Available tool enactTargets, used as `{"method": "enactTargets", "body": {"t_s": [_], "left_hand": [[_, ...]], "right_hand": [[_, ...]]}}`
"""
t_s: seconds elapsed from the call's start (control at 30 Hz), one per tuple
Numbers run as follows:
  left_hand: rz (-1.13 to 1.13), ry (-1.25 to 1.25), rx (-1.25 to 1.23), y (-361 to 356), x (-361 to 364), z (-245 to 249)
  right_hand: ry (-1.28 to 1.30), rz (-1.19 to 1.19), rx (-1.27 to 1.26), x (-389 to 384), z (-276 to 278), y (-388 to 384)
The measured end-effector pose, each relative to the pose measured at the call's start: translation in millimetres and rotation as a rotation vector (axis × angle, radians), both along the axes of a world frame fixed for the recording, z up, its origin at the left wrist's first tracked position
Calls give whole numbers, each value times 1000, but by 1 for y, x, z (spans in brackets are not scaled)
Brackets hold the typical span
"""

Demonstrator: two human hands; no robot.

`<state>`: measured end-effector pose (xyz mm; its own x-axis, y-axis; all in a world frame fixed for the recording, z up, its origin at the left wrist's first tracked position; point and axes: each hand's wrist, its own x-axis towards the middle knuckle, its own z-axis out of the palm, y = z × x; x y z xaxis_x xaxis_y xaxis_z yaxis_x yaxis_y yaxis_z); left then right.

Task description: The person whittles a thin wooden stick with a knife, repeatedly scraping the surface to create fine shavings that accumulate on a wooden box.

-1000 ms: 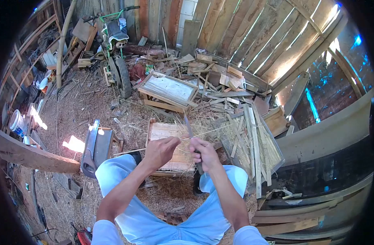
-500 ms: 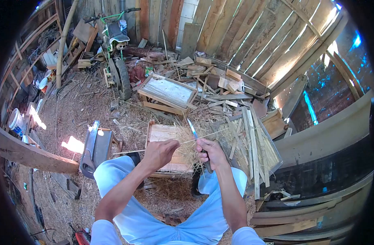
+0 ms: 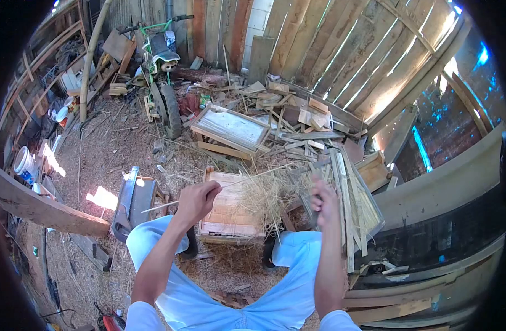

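My left hand (image 3: pixel 197 199) pinches a long thin bamboo strip (image 3: pixel 247 176) that slants from lower left up to the right, over a small slatted wooden crate (image 3: pixel 226 212) in front of my knees. My right hand (image 3: pixel 323 199) is off to the right, apart from the strip, closed around a dark knife handle (image 3: pixel 313 219); the blade is hidden from view. A tangle of pale shavings (image 3: pixel 269 194) lies on the crate's right side, between my two hands.
A grey power tool (image 3: pixel 132 199) stands left of my knee. A bundle of cut slats (image 3: pixel 348 198) leans at right. Behind the crate lie a wooden frame (image 3: pixel 232 126), scrap boards and a small motorbike (image 3: pixel 162 71). A plank wall closes the back.
My right hand has swept the knife away to the right, off the strip, and the blade has dropped out of sight. My left hand has lifted the strip slightly and stayed closed on it.
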<state>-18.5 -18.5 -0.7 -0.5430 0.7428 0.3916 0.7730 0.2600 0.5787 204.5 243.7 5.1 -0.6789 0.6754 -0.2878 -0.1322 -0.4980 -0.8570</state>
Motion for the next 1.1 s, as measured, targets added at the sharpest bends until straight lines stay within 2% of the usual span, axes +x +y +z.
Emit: {"method": "enactTargets", "body": {"t_s": [0.1, 0.17, 0.27, 0.43, 0.57, 0.87, 0.97, 1.1], "left_hand": [[-35, -7, 14, 15, 10, -1], [-65, 21, -14, 25, 17, -2], [-106, 50, -29, 34, 27, -1], [-104, 89, 18, 33, 27, -3], [-109, 93, 14, 30, 29, -4], [-167, 159, -21, 34, 35, -3], [-199, 142, 41, 36, 36, -7], [-192, 111, 0, 34, 37, -6]], "right_hand": [[-65, 297, -1, -24, -16, -39], [-77, 416, -6, -43, -7, -68], [32, 433, -84, -59, -12, -82], [29, 275, -190, -54, -20, -61], [85, 279, -289, -41, -16, -47], [83, 397, -282, -43, -13, -62], [64, 366, -260, -44, -12, -59], [55, 347, -251, -43, -11, -57]]}}
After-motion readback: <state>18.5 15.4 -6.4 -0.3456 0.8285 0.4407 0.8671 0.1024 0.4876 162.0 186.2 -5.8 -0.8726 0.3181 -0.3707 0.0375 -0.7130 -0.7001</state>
